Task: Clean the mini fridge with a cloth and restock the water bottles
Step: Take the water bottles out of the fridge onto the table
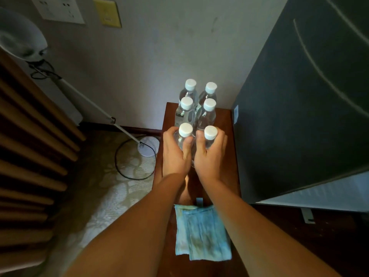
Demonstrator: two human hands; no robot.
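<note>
Several clear water bottles with white caps (209,105) stand in two rows on a dark wooden stand (225,120) against the wall. My left hand (175,154) grips the near left bottle (185,130) below its cap. My right hand (210,156) grips the near right bottle (210,132) the same way. Both bottles stand upright. A folded blue cloth (202,232), stained in places, lies on the stand close to me, between my forearms. The dark mini fridge (303,108) stands at the right, its white door edge (329,196) showing low down.
A floor lamp's white pole (85,98) slants down to its round base (148,145) on the patterned carpet at the left, with a black cable (119,168) looped around it. A slatted wooden panel (30,136) fills the far left. Wall sockets (60,9) sit high on the wall.
</note>
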